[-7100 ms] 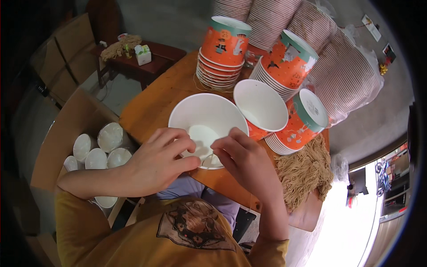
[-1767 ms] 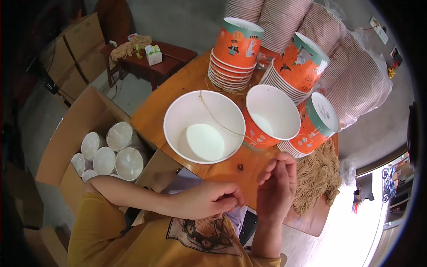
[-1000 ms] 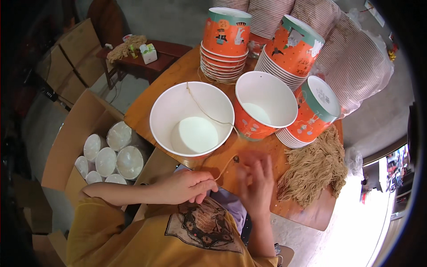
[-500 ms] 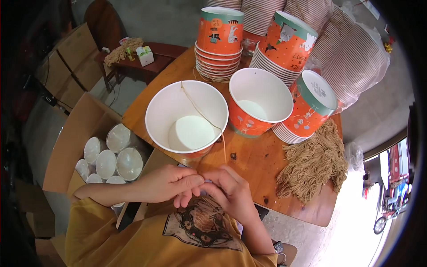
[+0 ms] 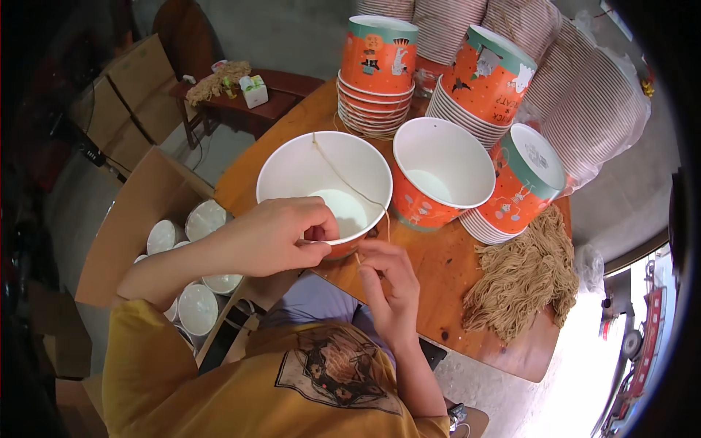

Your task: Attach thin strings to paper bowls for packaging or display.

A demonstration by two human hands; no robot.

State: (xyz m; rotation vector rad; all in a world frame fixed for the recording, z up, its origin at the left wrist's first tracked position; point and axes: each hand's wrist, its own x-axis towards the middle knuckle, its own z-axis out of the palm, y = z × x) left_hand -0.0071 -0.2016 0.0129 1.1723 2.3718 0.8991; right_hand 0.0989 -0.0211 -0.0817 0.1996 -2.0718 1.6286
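The person's left hand (image 5: 274, 237) curls over the near rim of the white-lined paper bucket (image 5: 325, 191), thumb and fingers pressed together on the rim at about 7 o'clock of the bucket, which steadies the bucket so it does not slide on the round wooden table (image 5: 438, 255). A thin tan string (image 5: 343, 179) runs from the far rim across the bucket's mouth to the near rim at about 5 o'clock, where it drops over the edge. The right hand (image 5: 391, 288) sits just beside that spot, fingertips pinching the free end of the string, apparently keeping it taut against the rim.

At 3 o'clock from the held bucket stands a second open bucket (image 5: 442, 171), orange outside, touching or nearly touching it. Beyond both, at 12 to 2 o'clock, 3 stacks of orange printed buckets (image 5: 376, 69) lean within arm's reach. A heap of cut tan strings (image 5: 522, 277) lies at the table's 4 o'clock edge, close to the right hand for easy picking. At 9 o'clock, below the table, an open cardboard box (image 5: 139, 219) holds upright buckets packed side by side.
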